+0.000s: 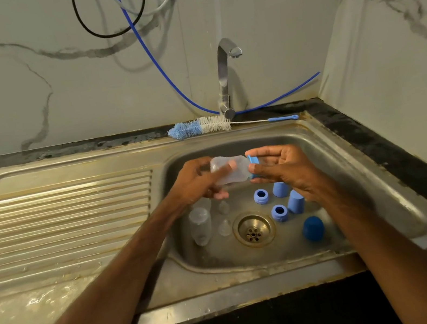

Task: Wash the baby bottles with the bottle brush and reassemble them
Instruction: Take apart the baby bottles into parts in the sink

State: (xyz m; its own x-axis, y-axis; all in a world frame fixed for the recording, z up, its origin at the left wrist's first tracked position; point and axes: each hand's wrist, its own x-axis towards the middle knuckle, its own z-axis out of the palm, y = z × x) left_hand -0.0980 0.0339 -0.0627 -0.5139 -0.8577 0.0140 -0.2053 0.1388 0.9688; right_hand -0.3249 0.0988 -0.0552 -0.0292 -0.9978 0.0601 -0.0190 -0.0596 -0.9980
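Baby bottle (pixel 229 171): clear, held on its side in the air above the basin (pixel 352 180), neck toward the person's right. The left hand (pixel 196 182) grips the body with fingers curled round it; the right hand (pixel 284 167) pinches the blue ring (pixel 253 166) at the neck between thumb and fingers. Below, on the basin floor, a second bottle (pixel 200 225) lies left of the drain (pixel 254 230), with two clear teats (pixel 223 207) just beside it. Right of the drain stand two loose rings (pixel 261 196) and three caps (pixel 295 202) (one a darker blue). The bottle brush (pixel 200 127) lies on the back ledge at the foot of the tap (pixel 224 74). The draining board (pixel 59 217) lies to the left.
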